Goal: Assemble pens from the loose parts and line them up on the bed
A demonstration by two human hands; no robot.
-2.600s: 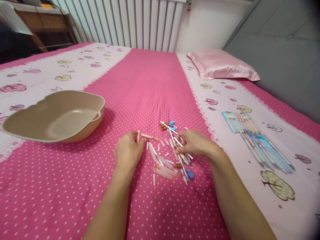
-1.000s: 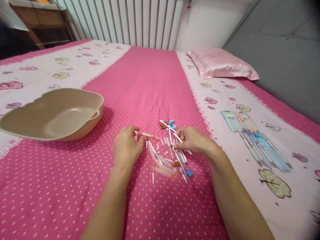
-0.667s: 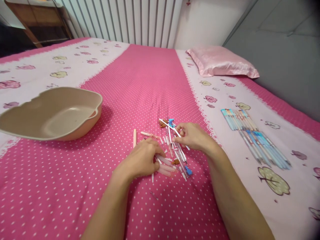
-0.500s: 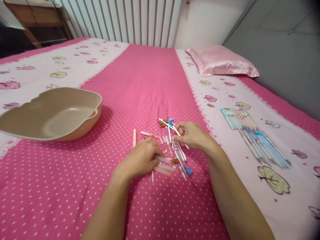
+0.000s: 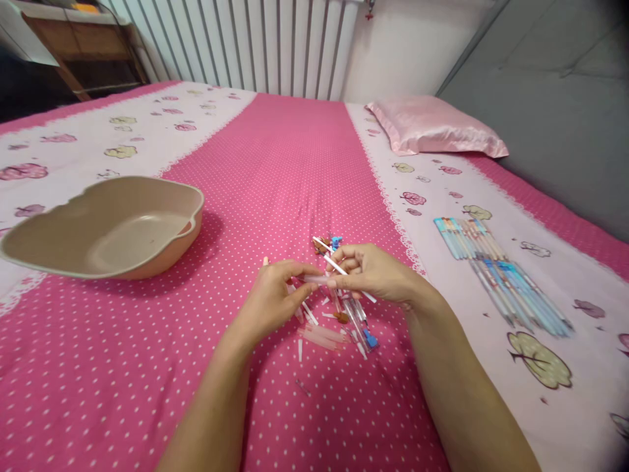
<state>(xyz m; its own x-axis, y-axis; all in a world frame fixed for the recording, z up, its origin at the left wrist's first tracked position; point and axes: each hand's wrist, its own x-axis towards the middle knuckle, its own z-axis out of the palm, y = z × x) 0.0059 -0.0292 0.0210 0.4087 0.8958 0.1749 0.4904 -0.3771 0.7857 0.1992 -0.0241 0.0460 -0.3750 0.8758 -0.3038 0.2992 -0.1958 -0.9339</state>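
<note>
My left hand (image 5: 278, 295) pinches a translucent pale pink pen barrel (image 5: 315, 279) between thumb and fingers. My right hand (image 5: 381, 272) is closed around a thin white pen refill (image 5: 336, 265), which slants out past the fingers. Its thumb and fingertips meet the right end of the barrel. Below both hands lie loose pink pen barrels (image 5: 324, 337), clear tubes and small white tips. A blue figure-shaped piece (image 5: 370, 338) and a brown piece (image 5: 341, 317) sit among them. More brown figures (image 5: 320, 246) and a blue one (image 5: 336, 242) lie just beyond my right hand.
A beige basin (image 5: 147, 267) stands on the bed at left. Two rows of pens (image 5: 521, 295) lie on the right side of the pink dotted bedsheet (image 5: 299, 157). Farther back are a pink pillow (image 5: 437, 124) and a white radiator (image 5: 255, 46).
My left hand has lifted a pink barrel from the pile and brought it up to my right hand. The right hand keeps the white refill and now touches the barrel's end.
</note>
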